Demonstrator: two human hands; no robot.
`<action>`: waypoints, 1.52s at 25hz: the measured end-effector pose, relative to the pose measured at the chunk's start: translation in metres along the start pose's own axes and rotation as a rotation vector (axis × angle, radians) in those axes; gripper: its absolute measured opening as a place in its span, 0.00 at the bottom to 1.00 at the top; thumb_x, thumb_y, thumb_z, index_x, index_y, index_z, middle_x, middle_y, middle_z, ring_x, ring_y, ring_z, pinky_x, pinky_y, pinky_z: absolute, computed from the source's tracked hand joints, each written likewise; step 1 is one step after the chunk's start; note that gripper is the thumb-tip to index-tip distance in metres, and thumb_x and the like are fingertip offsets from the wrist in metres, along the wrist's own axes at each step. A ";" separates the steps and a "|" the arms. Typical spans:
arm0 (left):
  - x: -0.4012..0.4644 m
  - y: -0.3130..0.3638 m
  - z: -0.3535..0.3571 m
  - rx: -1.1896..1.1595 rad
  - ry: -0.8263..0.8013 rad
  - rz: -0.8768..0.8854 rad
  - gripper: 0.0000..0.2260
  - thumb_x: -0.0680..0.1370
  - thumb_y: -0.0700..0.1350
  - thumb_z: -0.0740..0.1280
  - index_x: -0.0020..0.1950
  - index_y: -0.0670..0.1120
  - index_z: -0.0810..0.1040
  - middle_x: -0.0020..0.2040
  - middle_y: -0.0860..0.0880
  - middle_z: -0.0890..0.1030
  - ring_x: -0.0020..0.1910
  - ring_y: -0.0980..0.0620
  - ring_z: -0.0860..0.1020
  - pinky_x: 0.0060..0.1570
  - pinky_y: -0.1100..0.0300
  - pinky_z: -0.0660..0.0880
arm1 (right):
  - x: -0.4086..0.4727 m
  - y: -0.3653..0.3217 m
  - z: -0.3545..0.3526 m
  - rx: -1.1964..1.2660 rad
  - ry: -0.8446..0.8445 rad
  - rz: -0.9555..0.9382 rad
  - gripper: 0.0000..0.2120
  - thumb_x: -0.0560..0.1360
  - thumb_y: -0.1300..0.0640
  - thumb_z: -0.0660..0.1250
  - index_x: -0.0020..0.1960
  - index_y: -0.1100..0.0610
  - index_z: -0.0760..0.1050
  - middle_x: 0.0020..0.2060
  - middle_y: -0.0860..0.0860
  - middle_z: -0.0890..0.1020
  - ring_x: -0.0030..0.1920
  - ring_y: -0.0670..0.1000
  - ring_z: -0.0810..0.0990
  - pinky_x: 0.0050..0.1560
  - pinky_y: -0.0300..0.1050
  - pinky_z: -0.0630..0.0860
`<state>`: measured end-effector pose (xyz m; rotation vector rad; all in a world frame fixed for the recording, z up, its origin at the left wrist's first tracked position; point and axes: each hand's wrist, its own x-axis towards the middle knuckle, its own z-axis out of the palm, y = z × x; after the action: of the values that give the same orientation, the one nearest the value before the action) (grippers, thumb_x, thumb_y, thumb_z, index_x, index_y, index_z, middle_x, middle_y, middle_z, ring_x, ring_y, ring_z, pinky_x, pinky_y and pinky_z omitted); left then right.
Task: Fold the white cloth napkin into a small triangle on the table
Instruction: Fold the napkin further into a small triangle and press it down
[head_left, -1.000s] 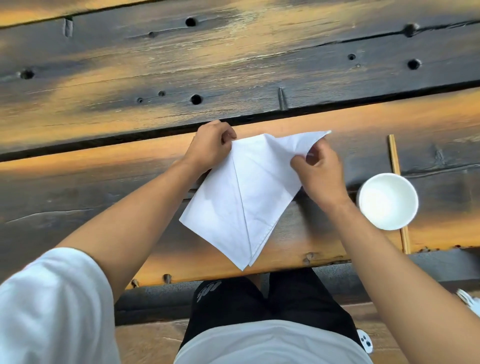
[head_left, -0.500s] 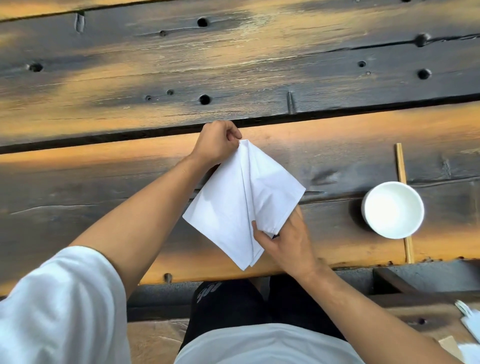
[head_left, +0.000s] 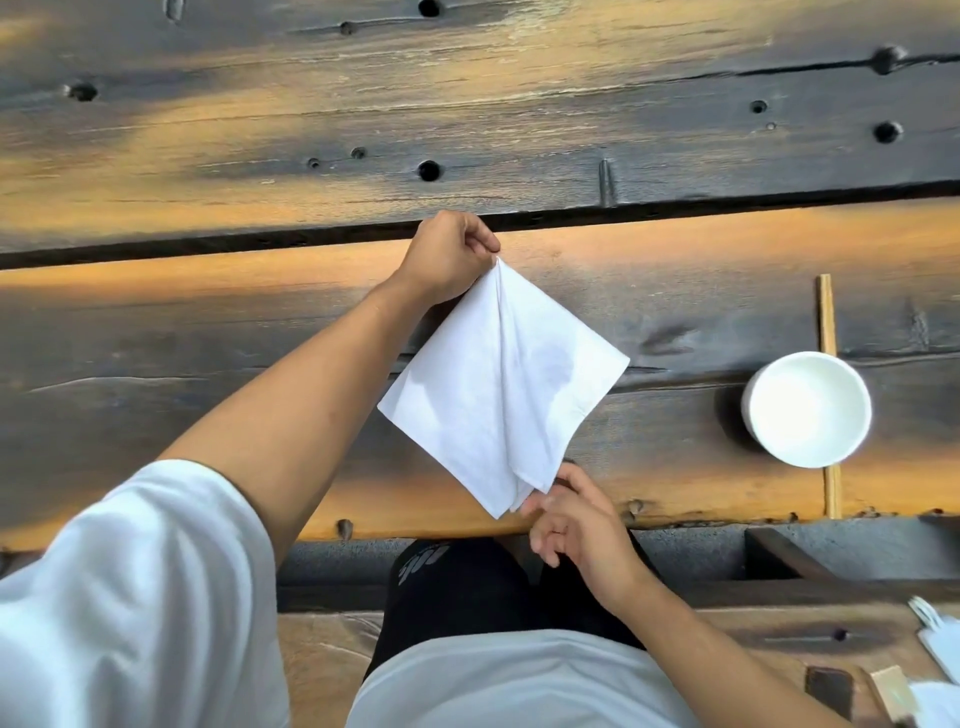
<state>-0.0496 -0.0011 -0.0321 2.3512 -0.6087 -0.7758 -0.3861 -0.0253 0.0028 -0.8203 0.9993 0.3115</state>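
The white cloth napkin (head_left: 498, 384) lies on the dark wooden table (head_left: 260, 364) as a diamond-shaped fold, with a crease running from its far tip to its near tip. My left hand (head_left: 447, 257) pinches the far tip between thumb and fingers. My right hand (head_left: 571, 514) is at the near tip by the table's front edge, and its thumb and forefinger pinch the layered corners there.
A white bowl (head_left: 808, 410) stands to the right of the napkin. A wooden chopstick (head_left: 827, 322) runs under the bowl toward the table edge. A dark gap (head_left: 208, 249) splits the planks beyond the napkin. White items (head_left: 935, 634) lie on the bench at the lower right.
My right hand brought the napkin's right corner over and down, turning the open flap into a closed diamond, then slid to the near tip. My left hand kept its pinch on the far tip.
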 end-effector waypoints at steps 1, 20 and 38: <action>0.000 0.000 0.000 -0.002 0.002 0.004 0.06 0.75 0.38 0.70 0.47 0.46 0.86 0.35 0.60 0.79 0.34 0.65 0.75 0.47 0.66 0.74 | -0.002 -0.006 0.000 0.118 -0.032 0.074 0.18 0.74 0.57 0.67 0.62 0.64 0.74 0.48 0.65 0.83 0.33 0.59 0.80 0.30 0.46 0.74; -0.005 -0.001 0.002 -0.044 0.000 0.002 0.12 0.74 0.36 0.64 0.48 0.46 0.86 0.40 0.55 0.83 0.36 0.64 0.75 0.44 0.69 0.73 | -0.011 -0.034 0.023 0.755 0.061 0.163 0.10 0.71 0.64 0.71 0.50 0.58 0.73 0.43 0.58 0.83 0.39 0.51 0.84 0.39 0.39 0.83; -0.007 0.010 0.005 0.054 0.027 -0.008 0.07 0.74 0.40 0.67 0.40 0.45 0.85 0.35 0.55 0.81 0.35 0.62 0.76 0.40 0.67 0.70 | 0.008 -0.031 0.026 0.101 0.303 -0.041 0.10 0.78 0.64 0.72 0.58 0.63 0.76 0.51 0.58 0.87 0.46 0.55 0.89 0.49 0.48 0.84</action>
<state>-0.0604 -0.0061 -0.0268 2.4110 -0.6163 -0.7389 -0.3482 -0.0281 0.0180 -0.8090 1.2689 0.1010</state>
